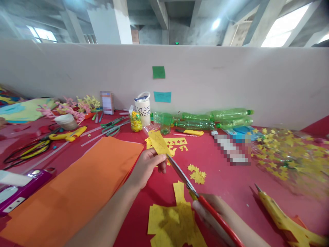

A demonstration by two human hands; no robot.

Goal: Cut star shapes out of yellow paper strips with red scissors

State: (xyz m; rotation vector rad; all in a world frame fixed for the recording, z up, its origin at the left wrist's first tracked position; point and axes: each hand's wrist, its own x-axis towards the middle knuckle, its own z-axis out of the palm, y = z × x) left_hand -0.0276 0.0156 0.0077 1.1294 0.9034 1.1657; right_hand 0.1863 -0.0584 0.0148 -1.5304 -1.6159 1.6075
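2 hands engaged: left hand (149, 164) pinched shut on a yellow rectangular paper strip (158, 141) jutting out beyond its fingertips; right hand (210, 207) wrapped round red-handled metal scissors (189, 186), exact finger placement hidden. Blade tips sit at the strip's edge, just beside the left thumb. I'd back that thumb off, rotate paper not blades, take short snips.

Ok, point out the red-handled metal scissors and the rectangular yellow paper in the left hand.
Red-handled metal scissors (206, 204): head view, upper part of red handle.
Rectangular yellow paper (158, 142): head view, middle of its face.
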